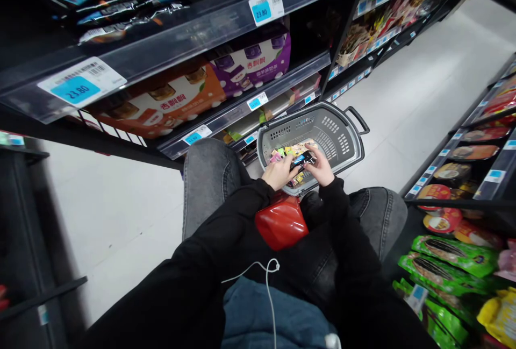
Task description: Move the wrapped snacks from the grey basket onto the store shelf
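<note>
My left hand (pixel 279 172) and my right hand (pixel 321 166) are together over a grey shopping basket (pixel 280 118), their fingers closed on a small black packet (pixel 299 159) with blue on it. The packet sits between the two hands, so its ends are partly covered by fingers. Inside the basket, below the hands, lie several small colourful packets (pixel 278 154) in pink, green and yellow. The basket stands on the floor in front of my knees, with its black handle (pixel 358 118) folded out at the far right end.
A shiny red object (pixel 281 222) lies between my legs. Shelves with black bags (pixel 121 10), orange cartons (pixel 169 96) and purple cartons (pixel 258 58) rise ahead and left. On the right, shelves hold tubs (pixel 441 220) and green bags (pixel 451 255). A white cable (pixel 271 295) crosses my lap.
</note>
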`<state>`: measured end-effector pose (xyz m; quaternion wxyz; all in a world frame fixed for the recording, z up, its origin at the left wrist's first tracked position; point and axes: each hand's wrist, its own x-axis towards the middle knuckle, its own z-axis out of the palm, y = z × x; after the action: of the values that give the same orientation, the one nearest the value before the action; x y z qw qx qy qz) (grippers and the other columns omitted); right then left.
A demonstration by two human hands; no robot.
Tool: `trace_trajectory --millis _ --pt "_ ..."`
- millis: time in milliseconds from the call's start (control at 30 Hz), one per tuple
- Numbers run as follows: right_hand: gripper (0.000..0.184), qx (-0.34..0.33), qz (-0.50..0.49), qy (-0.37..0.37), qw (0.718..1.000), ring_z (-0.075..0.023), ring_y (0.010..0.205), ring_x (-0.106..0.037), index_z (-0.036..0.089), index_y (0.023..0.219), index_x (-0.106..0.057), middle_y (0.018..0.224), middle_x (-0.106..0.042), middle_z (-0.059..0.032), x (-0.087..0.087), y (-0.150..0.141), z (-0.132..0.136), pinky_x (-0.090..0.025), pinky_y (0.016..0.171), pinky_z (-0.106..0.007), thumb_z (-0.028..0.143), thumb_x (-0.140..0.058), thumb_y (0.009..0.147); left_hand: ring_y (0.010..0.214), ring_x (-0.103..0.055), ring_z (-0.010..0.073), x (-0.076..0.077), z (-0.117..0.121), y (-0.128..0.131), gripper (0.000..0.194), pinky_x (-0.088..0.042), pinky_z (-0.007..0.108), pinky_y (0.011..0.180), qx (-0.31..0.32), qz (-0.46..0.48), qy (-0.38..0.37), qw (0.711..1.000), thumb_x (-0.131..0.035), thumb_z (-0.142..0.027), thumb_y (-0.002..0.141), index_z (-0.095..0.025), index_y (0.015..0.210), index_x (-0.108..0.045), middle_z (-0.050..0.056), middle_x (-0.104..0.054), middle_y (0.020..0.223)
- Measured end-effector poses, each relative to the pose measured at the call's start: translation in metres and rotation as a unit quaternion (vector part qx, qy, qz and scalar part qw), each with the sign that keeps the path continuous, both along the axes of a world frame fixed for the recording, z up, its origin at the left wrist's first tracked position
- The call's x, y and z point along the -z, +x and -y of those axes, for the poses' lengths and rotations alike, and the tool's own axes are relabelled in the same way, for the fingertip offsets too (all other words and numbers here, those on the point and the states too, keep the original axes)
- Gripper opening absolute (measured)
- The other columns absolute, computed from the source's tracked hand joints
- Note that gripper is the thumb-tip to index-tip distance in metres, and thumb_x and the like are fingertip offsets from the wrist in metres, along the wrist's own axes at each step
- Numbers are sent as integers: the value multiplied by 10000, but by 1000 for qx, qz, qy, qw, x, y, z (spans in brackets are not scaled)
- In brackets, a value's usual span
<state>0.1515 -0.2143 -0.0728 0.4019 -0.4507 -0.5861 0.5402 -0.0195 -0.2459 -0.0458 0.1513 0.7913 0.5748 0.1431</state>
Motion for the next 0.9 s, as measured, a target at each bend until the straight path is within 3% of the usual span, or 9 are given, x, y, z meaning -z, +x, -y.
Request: trace_trajectory --millis 100,267,467,633,767,900 --pt "623 20 1 -11 1000 -261 1222 -428 228 1262 -466 1313 -473 -64 7 -6 1 -385 1024 -461 307 -642 669 864 -614 177 -1 0 0 325 -475 256 689 27 -6 25 999 -383 -337 909 -169 1159 -503 118 -555 1122" --pt "531 8 -17 -68 998 -254 1102 -524 255 1198 -523 1212 -553 -53 12 -12 3 -454 947 -450 341 -630 686 883 -589 217 -5 0 3 252 -474 316 686 32 -18 3 999 -364 -262 902 -192 1028 -571 143 -474 1176" --pt "488 26 -14 -55 998 -245 1133 -494 247 1165 -543 1196 -567 -40 12 -20 7 -403 997 -427 364 -614 696 997 -496 252 -4 -1 5 201 -451 351 778 18 -14 24 999 -374 -219 889 -164 903 -566 143 -496 1039" --pt "412 52 -14 -56 997 -246 1098 -504 251 1103 -571 1088 -611 -39 12 -20 5 -410 977 -438 418 -580 727 851 -515 158 6 -6 4 153 -438 315 826 -3 137 25 990 -429 -260 880 -148 824 -516 95 -443 1010" --pt "300 124 14 5 992 -225 980 -558 202 937 -609 961 -635 -52 6 -20 4 -405 966 -411 403 -572 719 718 -523 113 10 -11 6 204 -449 271 740 -63 290 -85 951 -586 -286 790 -142 881 -475 51 -500 912" --pt "244 169 48 25 984 -215 920 -578 193 855 -617 900 -650 -55 -3 -16 4 -420 932 -382 391 -563 724 503 -442 82 12 -17 3 244 -397 216 548 12 364 -295 883 -636 -327 731 -141 814 -502 -59 -446 579"
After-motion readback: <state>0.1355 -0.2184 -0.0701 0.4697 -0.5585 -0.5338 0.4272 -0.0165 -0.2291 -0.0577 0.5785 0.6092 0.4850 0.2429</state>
